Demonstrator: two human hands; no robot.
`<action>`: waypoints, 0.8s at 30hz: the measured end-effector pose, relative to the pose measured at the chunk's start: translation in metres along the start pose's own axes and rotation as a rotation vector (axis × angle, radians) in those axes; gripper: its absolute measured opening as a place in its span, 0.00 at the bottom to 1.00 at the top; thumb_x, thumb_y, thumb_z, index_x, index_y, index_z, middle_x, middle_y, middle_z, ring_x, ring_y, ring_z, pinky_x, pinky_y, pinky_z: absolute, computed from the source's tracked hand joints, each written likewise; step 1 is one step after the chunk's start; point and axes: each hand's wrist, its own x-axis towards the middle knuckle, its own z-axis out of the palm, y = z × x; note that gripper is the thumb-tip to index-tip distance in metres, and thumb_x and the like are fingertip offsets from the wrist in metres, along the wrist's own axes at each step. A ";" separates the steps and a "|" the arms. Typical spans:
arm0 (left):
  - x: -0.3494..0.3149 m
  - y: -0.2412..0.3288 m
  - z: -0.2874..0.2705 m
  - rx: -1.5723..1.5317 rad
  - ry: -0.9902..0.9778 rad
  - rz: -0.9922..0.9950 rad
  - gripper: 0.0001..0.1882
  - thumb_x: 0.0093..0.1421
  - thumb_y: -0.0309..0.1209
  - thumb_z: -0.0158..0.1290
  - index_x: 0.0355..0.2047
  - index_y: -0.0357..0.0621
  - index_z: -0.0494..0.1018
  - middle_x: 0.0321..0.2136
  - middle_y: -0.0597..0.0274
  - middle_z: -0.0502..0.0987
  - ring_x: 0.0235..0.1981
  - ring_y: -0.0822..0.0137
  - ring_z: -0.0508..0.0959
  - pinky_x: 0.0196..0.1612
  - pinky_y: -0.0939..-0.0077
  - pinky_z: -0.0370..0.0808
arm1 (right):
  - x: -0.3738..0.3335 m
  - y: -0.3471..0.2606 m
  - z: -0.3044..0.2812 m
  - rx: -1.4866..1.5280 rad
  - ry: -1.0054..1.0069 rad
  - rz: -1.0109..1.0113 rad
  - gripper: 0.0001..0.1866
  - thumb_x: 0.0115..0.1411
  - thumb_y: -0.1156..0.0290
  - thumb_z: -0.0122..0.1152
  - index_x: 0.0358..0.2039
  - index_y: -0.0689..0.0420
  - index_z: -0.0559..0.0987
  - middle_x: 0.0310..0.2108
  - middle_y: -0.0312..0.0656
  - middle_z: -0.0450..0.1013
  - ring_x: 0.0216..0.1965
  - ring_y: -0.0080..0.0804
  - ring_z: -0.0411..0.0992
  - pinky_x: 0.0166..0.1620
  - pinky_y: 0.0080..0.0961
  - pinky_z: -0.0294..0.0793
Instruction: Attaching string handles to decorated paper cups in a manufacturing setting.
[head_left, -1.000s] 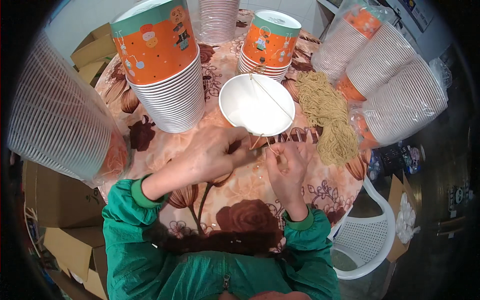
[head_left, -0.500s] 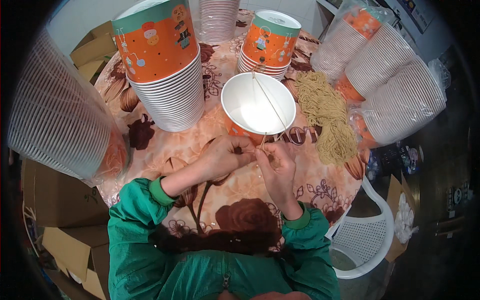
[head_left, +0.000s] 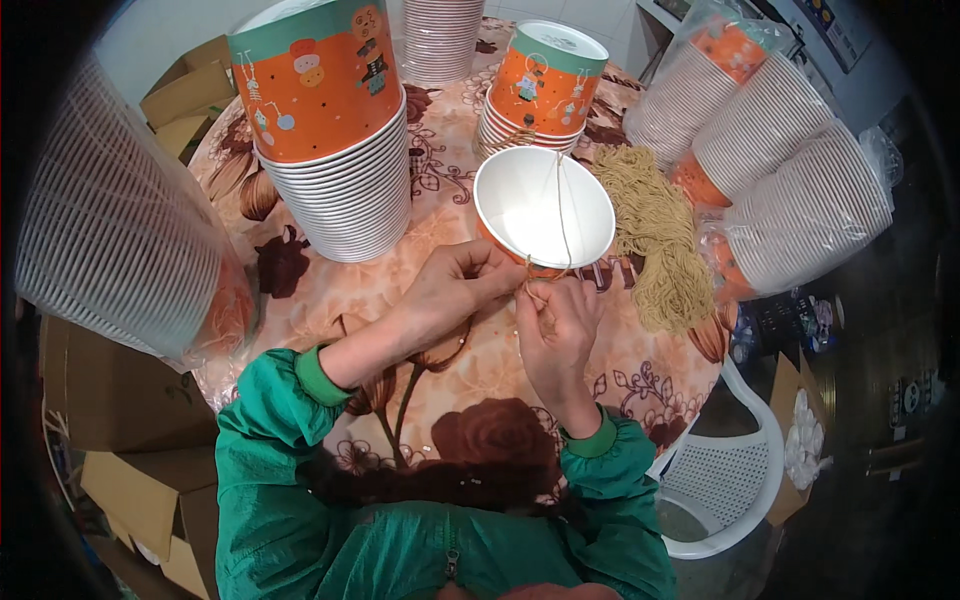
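A white-lined paper bucket [head_left: 530,205] with an orange outside stands on the table, its mouth tipped toward me. A thin tan cord [head_left: 563,215] runs across its opening from the far rim to the near rim. At the near rim, my left hand [head_left: 455,285] pinches the cord's end between thumb and fingers. Close beside it, my right hand [head_left: 560,325] is closed on the cord too, where a small loop shows between the hands. The fingertips partly hide the cord ends. To the right of the bucket lies a bundle of tan cords [head_left: 660,240].
Nested stacks of orange-and-green paper buckets [head_left: 330,140] and a smaller stack [head_left: 545,85] stand upside down behind. Plastic-wrapped stacks [head_left: 800,195] lie at the right; another wrapped stack [head_left: 120,220] leans at the left. A white chair [head_left: 730,470] and cardboard boxes [head_left: 130,390] flank the flowered tablecloth [head_left: 490,430].
The bucket has shifted and turned a little to the right. My right hand has turned and closed further on the cord; my left hand stays near the rim, slightly higher.
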 end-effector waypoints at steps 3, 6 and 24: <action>0.000 -0.002 0.012 -0.154 0.085 0.032 0.07 0.65 0.30 0.61 0.34 0.39 0.77 0.24 0.78 0.69 0.26 0.84 0.66 0.28 0.86 0.63 | -0.001 -0.001 0.002 -0.058 -0.001 -0.084 0.07 0.55 0.76 0.67 0.34 0.56 0.79 0.31 0.38 0.71 0.37 0.40 0.67 0.44 0.39 0.60; 0.003 -0.008 0.013 -0.226 0.082 0.058 0.07 0.65 0.30 0.62 0.34 0.39 0.78 0.25 0.77 0.71 0.26 0.84 0.66 0.28 0.86 0.63 | -0.001 -0.001 0.001 -0.088 -0.008 -0.134 0.07 0.55 0.76 0.66 0.35 0.56 0.79 0.31 0.39 0.71 0.37 0.42 0.67 0.43 0.40 0.60; 0.000 -0.024 0.018 -0.200 0.145 0.194 0.04 0.66 0.27 0.59 0.35 0.40 0.76 0.26 0.73 0.74 0.25 0.84 0.70 0.27 0.87 0.65 | -0.006 -0.009 -0.014 -0.045 -0.025 -0.072 0.08 0.56 0.78 0.68 0.36 0.58 0.78 0.33 0.40 0.76 0.34 0.39 0.74 0.41 0.35 0.63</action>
